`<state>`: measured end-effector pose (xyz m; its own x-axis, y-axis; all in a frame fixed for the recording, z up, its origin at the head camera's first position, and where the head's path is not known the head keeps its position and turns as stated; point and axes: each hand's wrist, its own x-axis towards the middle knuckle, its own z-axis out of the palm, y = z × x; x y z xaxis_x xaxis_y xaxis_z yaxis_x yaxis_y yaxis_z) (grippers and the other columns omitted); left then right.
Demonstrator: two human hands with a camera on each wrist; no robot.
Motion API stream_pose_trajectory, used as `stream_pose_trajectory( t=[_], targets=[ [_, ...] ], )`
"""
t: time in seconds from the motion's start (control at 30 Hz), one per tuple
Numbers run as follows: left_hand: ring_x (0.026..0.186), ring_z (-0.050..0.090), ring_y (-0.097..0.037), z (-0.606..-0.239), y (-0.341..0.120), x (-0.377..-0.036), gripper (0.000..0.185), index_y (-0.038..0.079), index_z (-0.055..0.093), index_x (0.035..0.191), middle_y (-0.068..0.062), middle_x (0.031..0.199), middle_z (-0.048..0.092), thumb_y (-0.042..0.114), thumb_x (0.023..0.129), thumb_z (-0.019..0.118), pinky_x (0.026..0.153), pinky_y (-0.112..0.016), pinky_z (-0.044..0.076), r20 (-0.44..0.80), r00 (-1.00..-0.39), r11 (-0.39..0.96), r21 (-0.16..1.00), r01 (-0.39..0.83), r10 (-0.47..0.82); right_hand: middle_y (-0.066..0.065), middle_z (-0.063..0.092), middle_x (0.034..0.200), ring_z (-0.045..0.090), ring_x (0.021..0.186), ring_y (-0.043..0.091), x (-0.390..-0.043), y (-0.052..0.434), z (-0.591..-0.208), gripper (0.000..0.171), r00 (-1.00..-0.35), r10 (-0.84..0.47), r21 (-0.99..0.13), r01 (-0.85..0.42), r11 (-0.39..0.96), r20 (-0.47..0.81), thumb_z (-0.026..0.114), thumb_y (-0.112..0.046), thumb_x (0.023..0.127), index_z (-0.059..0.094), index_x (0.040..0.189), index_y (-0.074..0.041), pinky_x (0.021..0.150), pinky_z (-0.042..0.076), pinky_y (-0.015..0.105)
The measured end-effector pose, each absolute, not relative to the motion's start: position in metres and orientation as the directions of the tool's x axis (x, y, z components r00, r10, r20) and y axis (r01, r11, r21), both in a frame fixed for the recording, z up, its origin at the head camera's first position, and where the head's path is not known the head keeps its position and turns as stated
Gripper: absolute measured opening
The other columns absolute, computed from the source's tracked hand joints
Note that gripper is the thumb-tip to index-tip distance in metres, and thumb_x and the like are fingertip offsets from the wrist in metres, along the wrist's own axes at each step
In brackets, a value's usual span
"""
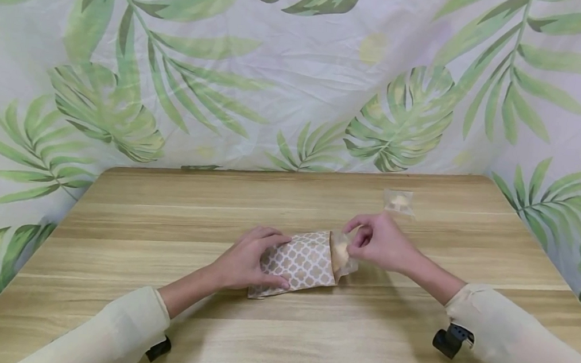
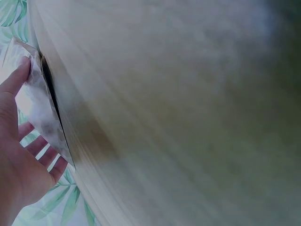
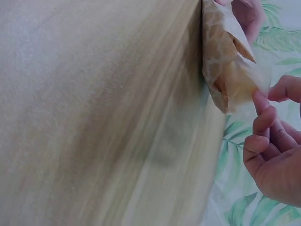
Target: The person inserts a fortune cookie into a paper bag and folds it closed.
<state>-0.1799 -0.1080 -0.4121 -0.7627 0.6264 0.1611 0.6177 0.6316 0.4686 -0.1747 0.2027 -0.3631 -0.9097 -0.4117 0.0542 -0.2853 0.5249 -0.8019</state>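
A brown paper bag point(image 1: 307, 258) with a white lattice pattern lies on the table, its open mouth to the right. My left hand point(image 1: 244, 263) grips the bag from its left end, thumb on the near side and fingers on the far side. A clear packet point(image 1: 341, 252) with something pale inside sticks partly out of the mouth; the rest is hidden in the bag. My right hand point(image 1: 383, 243) pinches the packet's outer edge between thumb and index finger. In the right wrist view the packet point(image 3: 247, 84) shows at the fingertips, the other fingers curled.
A second clear packet point(image 1: 399, 201) with pale contents lies on the wooden table point(image 1: 189, 207), behind my right hand. A leaf-patterned cloth point(image 1: 298, 90) hangs along the table's back edge and sides. Small black devices sit under both sleeves.
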Motion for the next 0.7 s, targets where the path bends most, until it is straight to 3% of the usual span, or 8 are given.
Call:
stream_pose_trajectory(
  t=[0.4, 0.57, 0.7],
  targets=[
    [0.131, 0.053, -0.033, -0.411, -0.107, -0.179, 0.087, 0.007, 0.063, 0.141, -0.014, 0.142, 0.059, 0.049, 0.071, 0.093, 0.110, -0.057, 0.044, 0.164, -0.756, 0.627, 0.463, 0.626, 0.633, -0.001, 0.066, 0.068, 0.057, 0.063, 0.009, -0.183, 0.194, -0.375, 0.028, -0.891, -0.452, -0.810, -0.231, 0.539, -0.047, 0.070, 0.006, 0.084, 0.068, 0.112, 0.009, 0.066, 0.049, 0.023],
    [0.131, 0.053, -0.033, -0.411, -0.106, -0.179, 0.088, 0.007, 0.062, 0.141, -0.014, 0.142, 0.059, 0.050, 0.071, 0.093, 0.109, -0.056, 0.045, 0.162, -0.755, 0.628, 0.461, 0.627, 0.635, 0.002, 0.069, 0.071, 0.065, 0.071, 0.011, -0.185, 0.190, -0.380, 0.028, -0.864, -0.501, -0.839, -0.236, 0.490, -0.049, 0.068, 0.010, 0.085, 0.065, 0.113, 0.012, 0.072, 0.054, 0.022],
    [0.131, 0.053, -0.032, -0.411, -0.106, -0.180, 0.088, 0.008, 0.062, 0.141, -0.013, 0.142, 0.059, 0.050, 0.071, 0.093, 0.110, -0.056, 0.045, 0.161, -0.755, 0.627, 0.464, 0.626, 0.635, 0.005, 0.072, 0.072, 0.068, 0.071, 0.014, -0.186, 0.187, -0.385, 0.030, -0.859, -0.509, -0.857, -0.226, 0.463, -0.049, 0.068, 0.012, 0.085, 0.061, 0.114, 0.014, 0.067, 0.053, 0.020]
  ],
)
